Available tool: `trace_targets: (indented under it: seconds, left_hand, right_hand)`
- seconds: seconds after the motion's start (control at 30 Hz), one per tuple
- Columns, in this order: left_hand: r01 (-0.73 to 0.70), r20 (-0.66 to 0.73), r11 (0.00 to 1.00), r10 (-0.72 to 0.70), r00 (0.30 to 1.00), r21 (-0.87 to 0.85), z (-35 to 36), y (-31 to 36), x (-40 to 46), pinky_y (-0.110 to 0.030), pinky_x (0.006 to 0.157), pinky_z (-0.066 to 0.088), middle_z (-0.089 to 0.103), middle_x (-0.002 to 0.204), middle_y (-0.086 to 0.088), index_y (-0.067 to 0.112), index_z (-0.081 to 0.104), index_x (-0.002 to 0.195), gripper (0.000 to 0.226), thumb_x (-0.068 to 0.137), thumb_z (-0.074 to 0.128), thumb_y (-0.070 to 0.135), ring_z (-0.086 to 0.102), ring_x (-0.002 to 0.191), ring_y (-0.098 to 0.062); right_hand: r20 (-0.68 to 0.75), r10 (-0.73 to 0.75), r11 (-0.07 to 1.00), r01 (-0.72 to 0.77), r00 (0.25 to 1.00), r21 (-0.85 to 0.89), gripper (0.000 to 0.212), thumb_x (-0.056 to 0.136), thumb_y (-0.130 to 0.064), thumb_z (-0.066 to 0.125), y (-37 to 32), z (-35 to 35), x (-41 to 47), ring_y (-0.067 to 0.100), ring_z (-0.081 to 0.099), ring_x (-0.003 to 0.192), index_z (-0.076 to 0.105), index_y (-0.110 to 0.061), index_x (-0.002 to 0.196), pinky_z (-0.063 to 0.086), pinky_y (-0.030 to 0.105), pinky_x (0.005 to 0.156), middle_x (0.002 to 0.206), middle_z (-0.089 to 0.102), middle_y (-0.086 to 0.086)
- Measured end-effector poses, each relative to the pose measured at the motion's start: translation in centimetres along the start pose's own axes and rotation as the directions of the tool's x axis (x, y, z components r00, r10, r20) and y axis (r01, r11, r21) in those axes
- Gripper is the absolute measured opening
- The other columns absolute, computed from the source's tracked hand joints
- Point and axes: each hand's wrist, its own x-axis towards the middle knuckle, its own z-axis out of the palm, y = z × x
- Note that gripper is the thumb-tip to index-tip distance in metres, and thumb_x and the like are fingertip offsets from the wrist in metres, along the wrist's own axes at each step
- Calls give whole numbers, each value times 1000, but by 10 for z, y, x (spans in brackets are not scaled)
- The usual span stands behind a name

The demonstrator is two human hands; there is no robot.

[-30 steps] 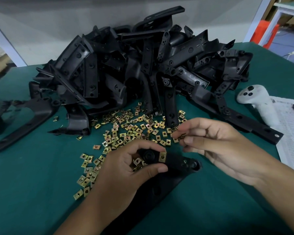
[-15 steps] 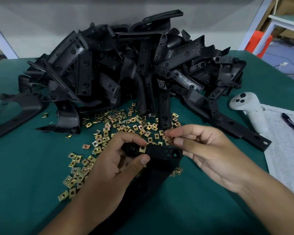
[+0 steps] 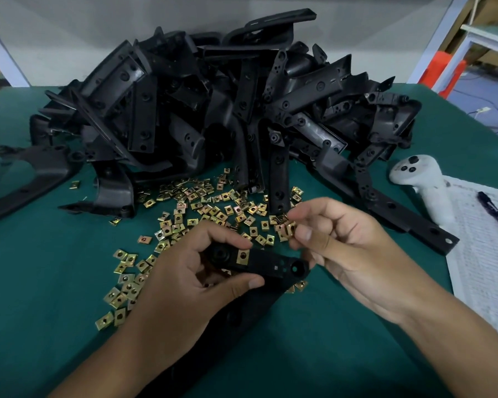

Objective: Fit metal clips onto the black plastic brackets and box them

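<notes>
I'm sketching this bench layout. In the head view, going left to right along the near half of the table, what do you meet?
Scattered metal clips → left hand → black bracket → right hand → white controller → pen.

green table, grey wall, perhaps shelving

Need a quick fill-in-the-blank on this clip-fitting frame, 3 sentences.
1. The left hand grips a black plastic bracket that already carries ____ brass-coloured square metal clip.
2. The right hand pinches a loose metal clip between thumb and ____.
3. The white handheld controller lies on the ____ table cloth.

Missing: one; forefinger; green
</notes>
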Motion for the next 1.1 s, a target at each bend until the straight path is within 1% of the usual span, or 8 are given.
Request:
trace_targets:
  seconds: [0.2,0.37,0.43,0.53,0.8,0.93,1.03,1.1]
  left_hand:
    - [-57,-27,997,58,998,45,0,0,0,-10,63,54,74,86,14,43,68,97,33,68,85,45,72,73,-3]
    - [-58,-47,997,61,997,60,-2,0,1,-13,62,56,74,88,15,46,67,96,34,67,84,49,73,71,-4]
    - [-51,-47,996,54,997,76,-1,1,1,-14,63,57,74,89,16,46,67,96,34,66,84,51,73,72,-5]
    - [-50,-41,994,54,998,99,-1,2,0,-14,63,57,74,90,17,47,67,97,35,67,82,53,73,73,-6]
    - [-49,-46,996,53,998,72,-2,2,1,-15,63,57,75,91,15,46,67,97,35,67,83,49,74,74,-8]
    - [-66,-40,994,70,997,83,-2,2,1,-15,62,56,74,89,14,45,67,98,34,69,84,49,73,73,-7]
    - [-90,-28,992,92,995,88,-2,3,1,-10,62,53,73,89,17,45,66,98,32,71,84,45,72,73,-4]
    - [-81,-30,992,84,996,97,-2,3,1,-11,62,54,73,89,16,45,66,98,33,70,83,47,72,72,-5]
  right_hand:
    - [37,-4,994,8,999,-110,19,85,-34,69,3,0,0,4,63,76,76,-27,102,49,18,66,76,68,-13]
    - [49,29,988,-21,998,-151,21,85,-33,71,3,-3,-1,7,63,77,78,-26,104,50,21,67,82,72,-7]
    - [49,44,989,-37,998,-143,19,86,-28,71,4,-4,-1,7,63,77,78,-25,103,50,23,68,84,72,-5]
    - [44,48,990,-41,998,-135,18,86,-25,70,3,-4,-1,5,62,74,79,-25,102,50,20,66,81,72,-8]
    - [29,36,993,-32,999,-111,22,81,-30,73,4,-4,-1,4,60,71,79,-23,101,48,17,64,79,72,-7]
    - [27,46,997,-44,999,-68,24,81,-29,74,6,-2,-1,5,60,68,79,-20,102,49,18,64,78,72,-5]
    - [27,57,998,-55,998,-43,24,81,-28,74,7,-1,-1,5,62,68,79,-18,102,49,18,64,79,73,-4]
    - [29,61,998,-60,998,-25,24,81,-28,74,6,-1,-1,5,62,68,79,-18,102,50,18,65,78,73,-4]
